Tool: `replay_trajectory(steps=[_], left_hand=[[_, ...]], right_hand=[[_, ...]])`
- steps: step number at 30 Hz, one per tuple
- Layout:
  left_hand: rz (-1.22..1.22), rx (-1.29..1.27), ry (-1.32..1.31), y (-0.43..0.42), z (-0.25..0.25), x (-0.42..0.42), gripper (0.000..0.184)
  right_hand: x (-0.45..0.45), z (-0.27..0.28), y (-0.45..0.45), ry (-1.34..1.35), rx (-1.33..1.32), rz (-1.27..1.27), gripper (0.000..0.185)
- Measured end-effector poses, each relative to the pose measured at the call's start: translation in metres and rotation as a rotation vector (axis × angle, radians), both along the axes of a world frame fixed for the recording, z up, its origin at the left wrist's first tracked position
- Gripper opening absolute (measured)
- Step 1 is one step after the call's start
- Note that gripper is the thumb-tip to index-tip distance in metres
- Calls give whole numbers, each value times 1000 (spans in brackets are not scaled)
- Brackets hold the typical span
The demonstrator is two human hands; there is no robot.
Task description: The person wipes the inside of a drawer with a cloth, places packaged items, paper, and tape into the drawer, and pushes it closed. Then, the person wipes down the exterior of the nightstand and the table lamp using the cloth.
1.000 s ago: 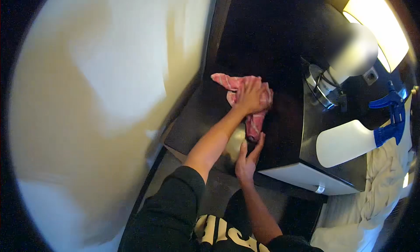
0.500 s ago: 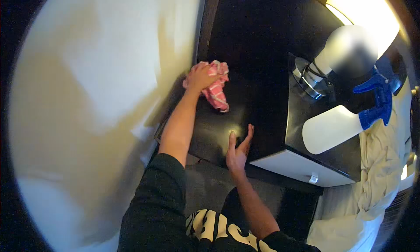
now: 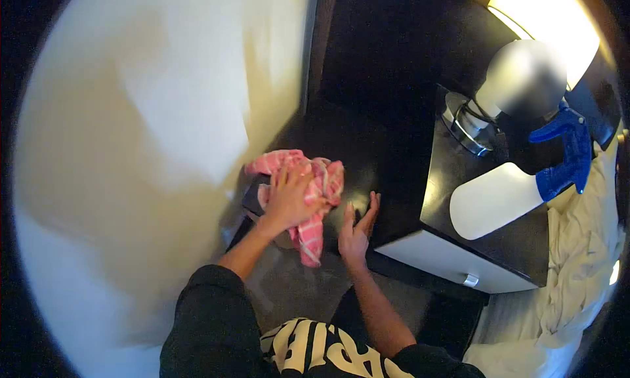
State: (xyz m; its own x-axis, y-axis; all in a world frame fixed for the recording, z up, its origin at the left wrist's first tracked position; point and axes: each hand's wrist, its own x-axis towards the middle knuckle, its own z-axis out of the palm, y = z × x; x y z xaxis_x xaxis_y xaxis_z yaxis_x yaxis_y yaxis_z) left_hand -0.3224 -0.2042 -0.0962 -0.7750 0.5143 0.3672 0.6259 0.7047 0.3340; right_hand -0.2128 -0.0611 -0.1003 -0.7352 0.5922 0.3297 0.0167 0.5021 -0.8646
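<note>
My left hand (image 3: 289,204) presses on a pink cloth (image 3: 312,240) with pale stripes, bunched under the palm and fingers. The cloth lies at the front left part of a dark, glossy surface (image 3: 364,148), one end hanging past the front edge. Apart from it, to the right, my right hand (image 3: 356,239) is held at the same front edge with thumb and fingers spread and nothing in them. Whether it touches the surface I cannot tell.
On the right stands a dark-topped nightstand with a white drawer (image 3: 453,263). A white spray bottle (image 3: 492,201) with a blue trigger head lies on it, beside a lit lamp (image 3: 551,23). A pale wall (image 3: 157,148) borders the left; bedding (image 3: 577,253) lies far right.
My left hand and the pink cloth have come back toward me, from the surface's far left to its front edge. My right hand has stayed almost in place.
</note>
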Motion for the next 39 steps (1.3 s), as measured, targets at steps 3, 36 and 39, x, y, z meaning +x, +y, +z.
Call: replay_trajectory(steps=[3, 36, 39], left_hand=[[-46, -3, -1, 22, 3, 8, 77], [48, 181, -47, 132, -8, -187, 71], [162, 168, -12, 137, -7, -183, 72]], right_hand=[[0, 5, -3, -5, -5, 5, 64], [8, 7, -4, -112, 79, 8, 66], [6, 10, -6, -110, 74, 2, 64]])
